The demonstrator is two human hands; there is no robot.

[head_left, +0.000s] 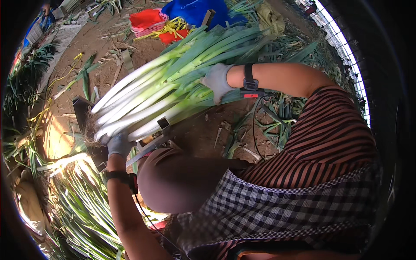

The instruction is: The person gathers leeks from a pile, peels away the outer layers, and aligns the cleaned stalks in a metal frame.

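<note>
A big bunch of long green onions (143, 93) lies slantwise in front of me, its white root ends at the left and its green leaves at the upper right. My left hand (119, 144), in a grey glove, is closed at the near side of the white stalks by the roots; its fingertips are partly hidden. Across the green part, my grey-gloved right hand (218, 82) grips the bunch from above. The root ends are up against a dark metal plate (82, 113). Below the stalks, a square-tube metal frame (163, 124) sticks up.
More green onions (86, 199) lie in a pile at the lower left. Blue cloth (195, 11), a red bag (146, 19) and yellow straps (167, 29) sit beyond the bunch. Loose leaves (281, 123) litter the soil at right, near wire mesh (346, 47).
</note>
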